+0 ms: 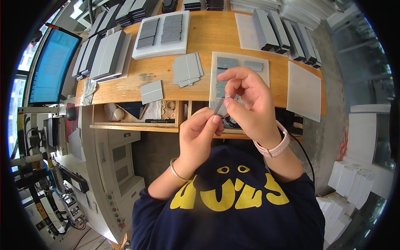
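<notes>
Grey strips (227, 62) lie in groups on a ribbed white board (237, 54) on the table (118, 93), probably to keep them together within reach. A thin grey piece (218, 106) is held up near the table's front edge, likely for a close look. The left hand (198, 129) pinches it between thumb and fingers; the right hand (250, 98) is half-curled at its upper end, whether gripping I cannot tell.

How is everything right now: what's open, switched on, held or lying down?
Screen: lit up
Left drawer: pulled open
Small grey piece: held, tilted
Left-hand fingers: pinching the small grey piece
Right-hand fingers: bent, grip unclear
Lone grey card: lying flat
Grey card group: overlapping
Pink watch strap: worn
</notes>
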Demonstrator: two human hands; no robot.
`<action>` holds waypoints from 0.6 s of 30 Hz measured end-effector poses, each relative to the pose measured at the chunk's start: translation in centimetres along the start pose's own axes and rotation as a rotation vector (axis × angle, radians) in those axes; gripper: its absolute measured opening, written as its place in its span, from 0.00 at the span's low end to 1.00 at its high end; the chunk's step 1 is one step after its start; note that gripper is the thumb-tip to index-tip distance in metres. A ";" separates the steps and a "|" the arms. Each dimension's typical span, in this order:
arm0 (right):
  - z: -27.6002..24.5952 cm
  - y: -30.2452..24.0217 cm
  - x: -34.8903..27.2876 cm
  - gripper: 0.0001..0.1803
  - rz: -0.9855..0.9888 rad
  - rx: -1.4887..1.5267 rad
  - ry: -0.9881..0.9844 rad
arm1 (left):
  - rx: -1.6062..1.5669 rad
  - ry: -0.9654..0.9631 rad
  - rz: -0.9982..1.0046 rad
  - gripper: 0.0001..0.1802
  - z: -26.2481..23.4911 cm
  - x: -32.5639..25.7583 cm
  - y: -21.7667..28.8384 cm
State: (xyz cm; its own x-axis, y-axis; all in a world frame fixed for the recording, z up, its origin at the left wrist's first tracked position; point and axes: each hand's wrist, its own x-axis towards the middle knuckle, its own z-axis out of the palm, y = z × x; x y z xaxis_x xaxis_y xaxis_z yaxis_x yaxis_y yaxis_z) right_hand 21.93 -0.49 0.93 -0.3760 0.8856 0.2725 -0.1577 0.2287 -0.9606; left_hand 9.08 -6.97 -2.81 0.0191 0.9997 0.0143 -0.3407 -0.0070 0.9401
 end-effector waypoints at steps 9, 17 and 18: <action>-0.4 0.2 1.0 0.16 -0.065 0.008 0.057 | 0.018 0.015 -0.025 0.11 -0.3 -0.3 -0.4; -2.6 -0.2 0.3 0.16 0.035 0.076 -0.082 | -0.052 0.085 -0.020 0.11 -1.5 -0.5 0.1; -2.6 -0.3 0.1 0.17 0.110 -0.014 -0.176 | -0.068 0.104 -0.015 0.11 -1.6 -0.4 0.2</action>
State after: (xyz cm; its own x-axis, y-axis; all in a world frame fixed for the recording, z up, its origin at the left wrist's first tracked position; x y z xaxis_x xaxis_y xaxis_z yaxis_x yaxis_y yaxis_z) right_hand 24.28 0.54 1.13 -0.5443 0.8215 0.1699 -0.0945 0.1412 -0.9855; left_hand 7.52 -7.36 -3.15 -0.0715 0.9967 -0.0384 -0.4041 0.0062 0.9147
